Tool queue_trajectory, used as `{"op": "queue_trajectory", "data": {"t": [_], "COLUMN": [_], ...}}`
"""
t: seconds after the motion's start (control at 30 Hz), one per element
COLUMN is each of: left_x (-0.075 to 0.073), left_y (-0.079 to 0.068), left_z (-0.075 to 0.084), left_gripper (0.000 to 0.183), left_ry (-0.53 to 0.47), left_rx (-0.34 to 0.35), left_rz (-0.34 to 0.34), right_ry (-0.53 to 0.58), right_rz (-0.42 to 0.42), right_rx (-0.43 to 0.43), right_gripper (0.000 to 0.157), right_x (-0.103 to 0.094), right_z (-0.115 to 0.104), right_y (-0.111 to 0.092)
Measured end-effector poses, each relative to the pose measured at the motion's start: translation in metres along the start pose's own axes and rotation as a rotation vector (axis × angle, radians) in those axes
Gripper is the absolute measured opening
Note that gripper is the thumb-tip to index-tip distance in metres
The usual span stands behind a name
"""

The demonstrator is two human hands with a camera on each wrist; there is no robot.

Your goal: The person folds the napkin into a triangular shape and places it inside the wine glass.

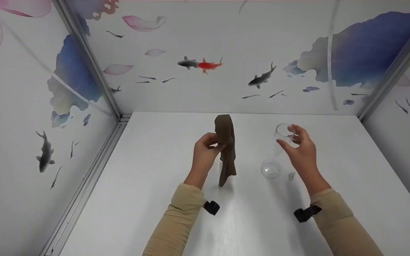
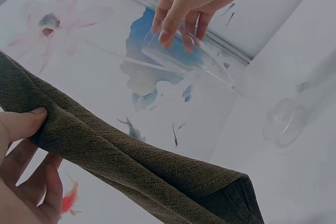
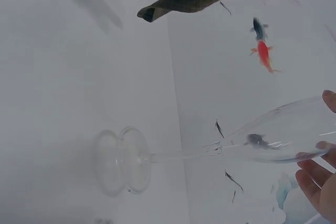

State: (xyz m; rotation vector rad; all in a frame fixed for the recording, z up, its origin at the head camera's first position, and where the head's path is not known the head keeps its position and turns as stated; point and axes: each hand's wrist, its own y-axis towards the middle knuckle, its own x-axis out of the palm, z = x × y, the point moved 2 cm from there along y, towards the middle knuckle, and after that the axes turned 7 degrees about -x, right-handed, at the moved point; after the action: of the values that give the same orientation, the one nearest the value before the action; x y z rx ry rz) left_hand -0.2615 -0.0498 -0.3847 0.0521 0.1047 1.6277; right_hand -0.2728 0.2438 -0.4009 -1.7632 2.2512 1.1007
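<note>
In the head view my left hand (image 1: 204, 153) pinches a folded brown cloth (image 1: 228, 151) between thumb and fingers. The cloth hangs down long and narrow, its lower end above or at the table. My right hand (image 1: 303, 151) grips a clear stemmed glass, a flute (image 3: 286, 129), by the upper bowl, thumb on one side and fingers on the other. The flute's round foot (image 3: 135, 160) points down at the white tabletop; whether it touches, I cannot tell. Cloth and flute are apart, the cloth left of the glass. In the left wrist view the cloth's woven texture and folds show.
A white table (image 1: 155, 199) spreads under both hands. White panels printed with fish, petals and blue patches wall it in at the back (image 1: 205, 92) and sides, with grey metal frame posts (image 1: 94, 64). A small greyish spot (image 1: 291, 176) shows near the flute's foot.
</note>
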Motion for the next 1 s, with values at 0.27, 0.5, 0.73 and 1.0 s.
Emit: {"op": "queue_trajectory", "data": {"t": [0.27,0.5,0.73,1.0], "left_x": [-0.001,-0.003,-0.007,-0.01], "left_y": [0.0,-0.001,-0.001,-0.001], "left_z": [0.001,0.001,-0.004,-0.007], "left_gripper": [0.017,0.017,0.016,0.016], "left_ry": [-0.017,-0.03,-0.027,-0.011], "left_rx": [0.011,-0.003,0.001,0.008], "left_rz": [0.006,0.023,0.039,0.045], "right_ry": [0.056,0.101,0.09,0.084], "right_rz": [-0.015,-0.031,-0.038,-0.056], "right_rx": [-0.039,-0.028,-0.026,0.009], "right_gripper": [0.062,0.064,0.066,0.065], "right_x": [0.026,0.046,0.061,0.069], "right_z": [-0.011,-0.018,-0.02,-0.019], "right_y": [-0.004,-0.004,-0.004,-0.009]}}
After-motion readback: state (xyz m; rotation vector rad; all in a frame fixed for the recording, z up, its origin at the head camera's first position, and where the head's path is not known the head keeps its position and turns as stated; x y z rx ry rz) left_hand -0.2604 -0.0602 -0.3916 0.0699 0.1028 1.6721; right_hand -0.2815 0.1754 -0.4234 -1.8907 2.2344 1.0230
